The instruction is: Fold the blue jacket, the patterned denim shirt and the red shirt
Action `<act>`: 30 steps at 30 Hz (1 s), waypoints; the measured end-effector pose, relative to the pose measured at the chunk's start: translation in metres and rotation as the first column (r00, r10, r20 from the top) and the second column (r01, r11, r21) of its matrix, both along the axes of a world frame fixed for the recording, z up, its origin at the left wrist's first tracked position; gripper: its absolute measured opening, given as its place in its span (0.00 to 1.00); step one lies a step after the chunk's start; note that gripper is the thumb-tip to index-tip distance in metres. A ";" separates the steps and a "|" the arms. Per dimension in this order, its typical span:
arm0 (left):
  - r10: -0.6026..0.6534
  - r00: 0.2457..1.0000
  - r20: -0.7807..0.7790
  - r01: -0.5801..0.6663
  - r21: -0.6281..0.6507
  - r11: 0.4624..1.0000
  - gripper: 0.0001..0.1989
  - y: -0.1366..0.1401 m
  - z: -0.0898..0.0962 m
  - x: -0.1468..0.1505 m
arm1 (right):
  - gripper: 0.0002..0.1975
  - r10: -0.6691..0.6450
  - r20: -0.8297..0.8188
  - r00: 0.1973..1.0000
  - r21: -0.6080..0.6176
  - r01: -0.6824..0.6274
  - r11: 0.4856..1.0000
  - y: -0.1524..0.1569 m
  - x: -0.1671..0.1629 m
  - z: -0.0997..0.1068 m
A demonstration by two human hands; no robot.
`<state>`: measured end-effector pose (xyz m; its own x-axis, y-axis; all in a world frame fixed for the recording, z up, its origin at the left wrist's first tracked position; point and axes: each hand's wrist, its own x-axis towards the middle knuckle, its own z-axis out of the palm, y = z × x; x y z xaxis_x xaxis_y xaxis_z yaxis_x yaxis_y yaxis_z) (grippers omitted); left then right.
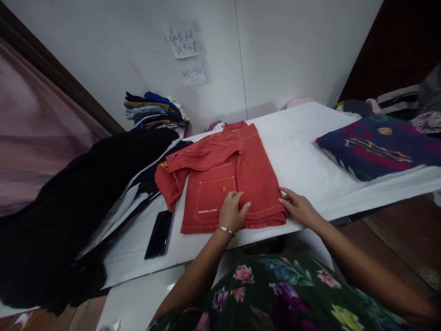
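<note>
A red jacket [260, 170] with white stitching lies on the white-covered table, its right side folded inward. One sleeve [203, 154] is laid across the front, and its cuff end droops off to the left. My left hand [233, 211] rests on the lower front beside a pocket lettered "MAGICAL LAND", thumb spread from the fingers. At the lower right edge of the jacket, my right hand [299, 209] touches the fabric with thumb and index finger apart. Some of its other fingers are hidden.
A dark phone [159, 234] lies left of the jacket. Black clothing [86, 184] is heaped on the left, with a folded stack [155, 112] behind. On the right lies a patterned navy garment [375, 147]. Handwritten paper signs [186, 39] hang on the wall.
</note>
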<state>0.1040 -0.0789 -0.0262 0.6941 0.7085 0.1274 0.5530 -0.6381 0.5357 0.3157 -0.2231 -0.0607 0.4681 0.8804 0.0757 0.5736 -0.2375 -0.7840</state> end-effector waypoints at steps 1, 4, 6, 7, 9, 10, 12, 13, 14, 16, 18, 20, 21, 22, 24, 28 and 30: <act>-0.067 0.997 0.029 0.066 0.024 0.998 0.21 -0.005 0.001 -0.001 | 0.23 -0.013 0.017 1.000 0.029 0.012 1.000 -0.004 -0.003 0.001; -0.250 0.968 0.016 0.249 0.039 0.968 0.19 -0.014 -0.001 -0.002 | 0.22 -0.011 0.107 0.994 0.136 -0.003 0.991 -0.016 -0.013 0.003; -0.298 0.954 -0.042 0.299 0.022 0.954 0.13 -0.016 -0.005 -0.001 | 0.22 0.035 0.172 0.984 0.175 -0.066 0.982 -0.023 -0.020 0.003; -0.316 0.947 -0.064 0.317 0.012 0.948 0.10 -0.016 -0.007 -0.001 | 0.21 0.060 0.207 0.977 0.178 -0.098 0.979 -0.026 -0.023 0.002; -0.359 0.929 -0.090 0.361 0.004 0.933 0.09 -0.015 -0.008 0.000 | 0.20 0.101 0.283 0.954 0.171 -0.154 0.973 -0.029 -0.027 0.000; -0.380 0.920 -0.097 0.382 0.009 0.924 0.09 -0.015 -0.008 -0.001 | 0.19 0.118 0.319 0.941 0.167 -0.178 0.970 -0.029 -0.027 -0.001; -0.401 0.908 -0.119 0.407 0.029 0.913 0.11 -0.014 -0.006 -0.002 | 0.17 0.139 0.383 0.913 0.158 -0.213 0.964 -0.029 -0.027 -0.003; -0.406 0.903 -0.140 0.415 0.034 0.909 0.11 -0.014 -0.005 -0.003 | 0.17 0.151 0.411 0.899 0.142 -0.227 0.963 -0.029 -0.026 -0.003; -0.408 0.897 -0.167 0.419 0.033 0.907 0.11 -0.013 -0.004 -0.005 | 0.17 0.171 0.436 0.884 0.113 -0.242 0.964 -0.029 -0.026 -0.003; -0.403 0.889 -0.218 0.418 0.026 0.908 0.08 -0.011 -0.002 -0.009 | 0.17 0.231 0.479 0.847 0.021 -0.274 0.961 -0.030 -0.025 0.000; -0.391 0.891 -0.229 0.405 0.014 0.914 0.06 -0.010 -0.002 -0.013 | 0.15 0.308 0.499 0.810 -0.079 -0.311 0.947 -0.032 -0.024 0.006; -0.378 0.905 -0.194 0.385 0.002 0.923 0.05 -0.010 -0.003 -0.016 | 0.14 0.365 0.496 0.788 -0.139 -0.344 0.929 -0.033 -0.023 0.014; -0.371 0.913 -0.170 0.377 -0.001 0.926 0.05 -0.010 -0.005 -0.018 | 0.14 0.387 0.486 0.784 -0.154 -0.359 0.921 -0.033 -0.023 0.018; -0.363 0.920 -0.147 0.367 0.003 0.930 0.06 -0.011 -0.006 -0.019 | 0.13 0.405 0.472 0.783 -0.163 -0.374 0.913 -0.033 -0.022 0.023; -0.339 0.933 -0.119 0.345 0.028 0.938 0.09 -0.015 -0.009 -0.021 | 0.12 0.436 0.427 0.793 -0.173 -0.402 0.899 -0.030 -0.020 0.031; -0.273 0.957 -0.096 0.282 0.088 0.955 0.10 -0.022 -0.015 -0.022 | 0.13 0.380 0.356 0.854 -0.059 -0.385 0.921 -0.018 -0.019 0.039; -0.242 0.967 -0.075 0.248 0.085 0.965 0.08 -0.023 -0.018 -0.023 | 0.13 0.356 0.365 0.860 0.004 -0.384 0.923 -0.012 -0.020 0.036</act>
<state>0.0805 -0.1019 -0.0440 0.8536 0.5033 0.1345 0.4048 -0.8034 0.4366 0.2953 -0.2353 -0.0247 0.0393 0.9688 0.2448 0.8476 0.0974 -0.5217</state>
